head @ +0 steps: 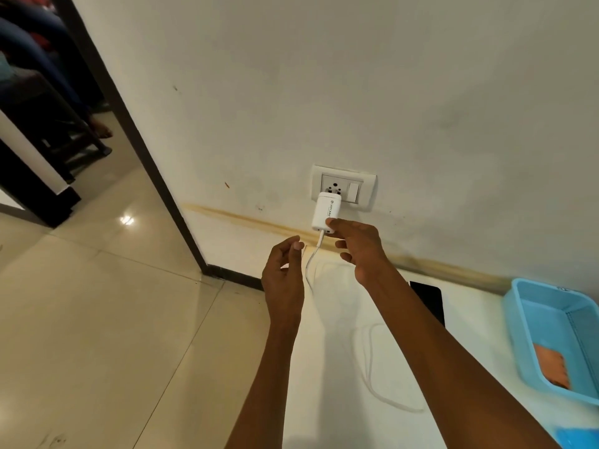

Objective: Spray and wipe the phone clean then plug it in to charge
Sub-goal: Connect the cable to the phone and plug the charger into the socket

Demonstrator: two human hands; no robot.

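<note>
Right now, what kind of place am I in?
Probably a room in a home: a painted wall with a socket plate holding a white charger, glossy floor tiles, and a dark-framed doorway into another room.

the one readable text is the brand "lapcare", printed in dark letters with a small round logo before it, on the front face of the white charger (326,211). the word runs lengthwise along the body (its last letter sits right at the edge of a fingertip, so it is partly covered). a finer line of print sits beside the brand, too small to read. nothing else in view carries legible writing.
</note>
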